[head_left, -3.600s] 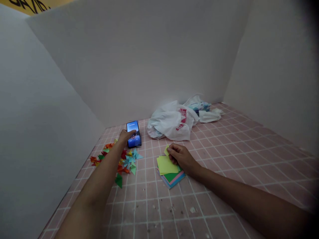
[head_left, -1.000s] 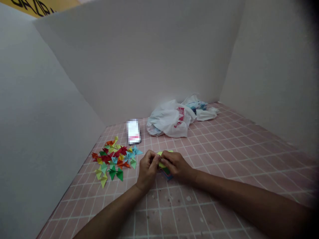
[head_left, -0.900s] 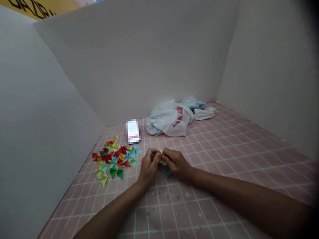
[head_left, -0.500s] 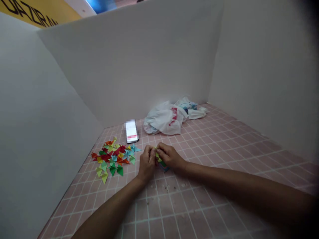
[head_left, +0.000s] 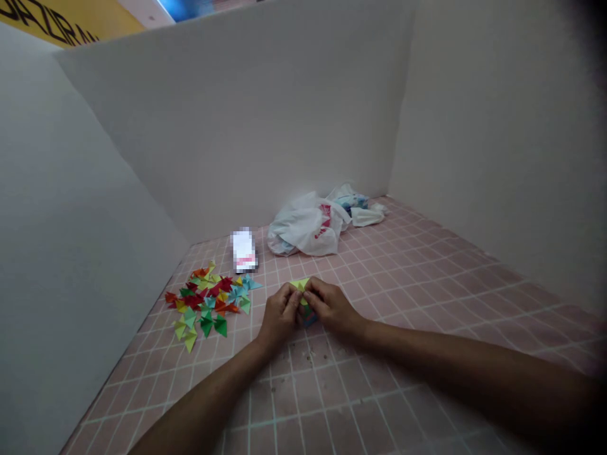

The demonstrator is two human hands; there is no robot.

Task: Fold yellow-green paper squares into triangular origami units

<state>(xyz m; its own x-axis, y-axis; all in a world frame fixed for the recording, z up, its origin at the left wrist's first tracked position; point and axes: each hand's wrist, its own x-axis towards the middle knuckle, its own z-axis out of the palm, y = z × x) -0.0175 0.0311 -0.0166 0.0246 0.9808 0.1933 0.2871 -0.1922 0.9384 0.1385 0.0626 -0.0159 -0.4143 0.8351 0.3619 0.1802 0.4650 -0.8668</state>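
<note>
My left hand (head_left: pixel 279 315) and my right hand (head_left: pixel 329 306) meet over the pink tiled surface (head_left: pixel 403 278), fingers pinched together on a small yellow-green piece of paper (head_left: pixel 300 285). Under the hands lies a stack of coloured paper squares (head_left: pixel 309 316), mostly hidden; only a green and blue edge shows. A scatter of folded paper triangles (head_left: pixel 206 302) in red, green, yellow, orange and light blue lies to the left of my left hand.
A phone (head_left: pixel 243 251) with a lit screen lies beyond the triangles near the back wall. A crumpled white plastic bag (head_left: pixel 308 226) sits in the back corner. White panels (head_left: pixel 237 120) wall the surface on the left, back and right.
3.6 s ago my left hand was at the phone and my right lifted a yellow sheet from the stack. Both hands have since joined on the sheet. The view has shifted slightly.
</note>
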